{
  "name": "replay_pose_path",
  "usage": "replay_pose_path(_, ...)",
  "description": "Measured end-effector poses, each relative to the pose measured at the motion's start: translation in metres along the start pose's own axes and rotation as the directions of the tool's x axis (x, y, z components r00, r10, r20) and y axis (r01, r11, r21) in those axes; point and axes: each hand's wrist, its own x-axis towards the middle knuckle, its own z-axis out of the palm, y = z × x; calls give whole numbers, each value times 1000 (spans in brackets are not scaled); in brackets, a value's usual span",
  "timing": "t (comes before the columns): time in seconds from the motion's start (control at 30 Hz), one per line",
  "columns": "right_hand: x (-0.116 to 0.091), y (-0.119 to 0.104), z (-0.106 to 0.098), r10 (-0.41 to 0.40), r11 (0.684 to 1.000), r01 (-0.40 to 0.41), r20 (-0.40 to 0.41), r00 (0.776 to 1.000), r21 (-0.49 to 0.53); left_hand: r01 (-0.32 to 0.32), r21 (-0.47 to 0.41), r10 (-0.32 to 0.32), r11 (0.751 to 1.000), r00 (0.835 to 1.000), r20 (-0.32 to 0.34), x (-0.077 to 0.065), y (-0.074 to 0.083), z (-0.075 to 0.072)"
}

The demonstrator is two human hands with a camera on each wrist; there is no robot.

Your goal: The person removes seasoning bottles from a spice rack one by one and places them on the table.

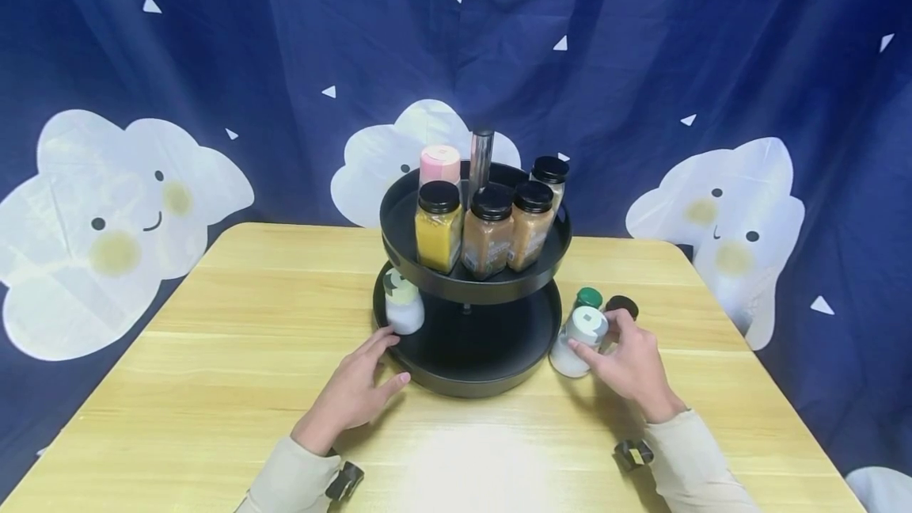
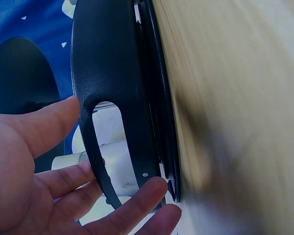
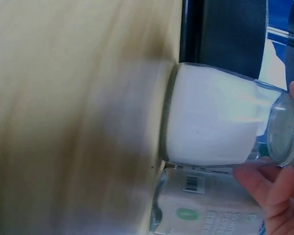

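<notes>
My right hand (image 1: 634,362) pinches the cap of a clear glass jar of white powder (image 1: 568,356), which stands beside the lower tray on the right. In the right wrist view, the jar (image 3: 210,115) has its base right at the wood. Around the left rim of the lower black tray (image 1: 466,388) my left hand (image 1: 356,388) lies with fingers spread and relaxed. The left wrist view has its fingertips (image 2: 154,188) at the tray wall, by the handle slot. A similar white jar (image 1: 404,317) stands inside that tray, near those fingers.
The upper tray (image 1: 456,289) carries a yellow spice jar (image 1: 438,234), brown spice jars (image 1: 488,242), a pink-capped jar (image 1: 439,161) and a central post (image 1: 480,161). Behind the held jar are a green-capped jar (image 1: 589,297) and a black-capped jar (image 1: 622,306). A blue curtain (image 1: 285,38) hangs behind the wooden table (image 1: 214,386).
</notes>
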Motion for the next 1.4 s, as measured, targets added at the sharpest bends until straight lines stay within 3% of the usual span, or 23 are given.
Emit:
replay_pose_path(0.3,3,-9,-11,-74,997,73,50,996,25,-8,-5,8,1000,1000,1,0,0,0)
replay_pose_path(0.4,3,-17,-13,-67,998,67,0,998,18,-3,-6,3,1000,1000,4,0,0,-1)
replay_pose_path(0.47,2,-23,-12,-62,998,64,-91,994,29,-2,-3,2,1000,1000,4,1,0,-1)
replay_pose_path(0.57,-2,-33,-8,-93,992,112,-284,954,53,-4,0,4,1000,1000,5,1,1,-1)
replay_pose_path(0.67,-7,-44,-1,-154,973,216,-458,875,86,-8,0,8,1000,1000,8,2,1,-1)
replay_pose_path(0.73,-12,-52,5,-181,954,278,-518,836,115,-10,-1,10,1000,1000,8,2,1,0)
replay_pose_path(0.83,-20,-65,17,-182,928,328,-551,814,179,-9,2,9,1000,1000,12,1,1,0)
replay_pose_path(1.2,-40,-88,64,-44,927,200,-437,898,318,-1,9,1,1000,1000,17,-1,1,-2)
replay_pose_path(1.4,-43,-88,78,-15,932,101,-243,970,347,-11,20,11,1000,1000,5,-2,2,-2)
